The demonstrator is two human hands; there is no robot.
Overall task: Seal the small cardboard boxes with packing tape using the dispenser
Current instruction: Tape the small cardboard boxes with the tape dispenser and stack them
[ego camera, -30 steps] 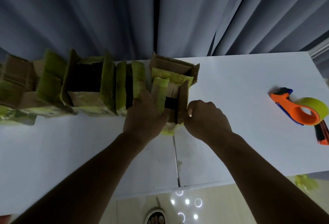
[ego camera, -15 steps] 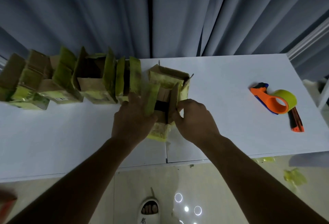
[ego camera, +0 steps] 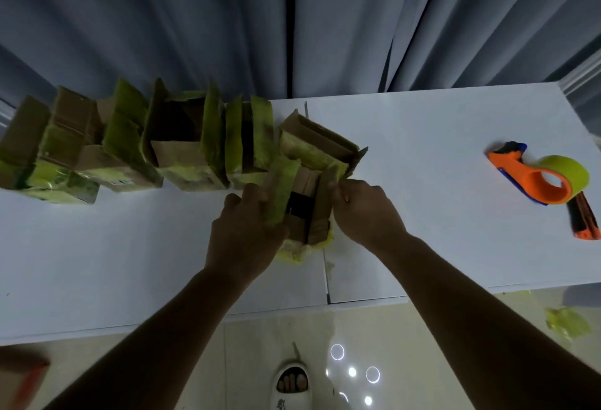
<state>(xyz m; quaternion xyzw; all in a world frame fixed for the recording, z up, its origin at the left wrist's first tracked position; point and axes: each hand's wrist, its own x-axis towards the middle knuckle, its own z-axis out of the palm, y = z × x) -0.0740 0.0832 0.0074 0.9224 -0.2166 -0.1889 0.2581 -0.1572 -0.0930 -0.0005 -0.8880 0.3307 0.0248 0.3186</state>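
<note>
A small cardboard box (ego camera: 312, 162) with its flaps up and yellow-green tape on it stands at the table's middle, a dark thing showing inside. My left hand (ego camera: 247, 230) grips its left flap and side. My right hand (ego camera: 364, 211) pinches the right flap. The orange tape dispenser (ego camera: 536, 181) with a yellow-green roll lies far to the right, well away from both hands.
A row of several open, taped boxes (ego camera: 113, 149) runs along the back left of the white table (ego camera: 439, 247). An orange-and-black cutter (ego camera: 583, 217) lies beside the dispenser. Grey curtains hang behind. Tape scraps (ego camera: 567, 328) and a foot in a white slipper (ego camera: 292, 383) are on the floor.
The view has pulled back, so the table's front edge and floor show. Both hands keep hold of the box's flaps, with the box drawn slightly nearer to me.
</note>
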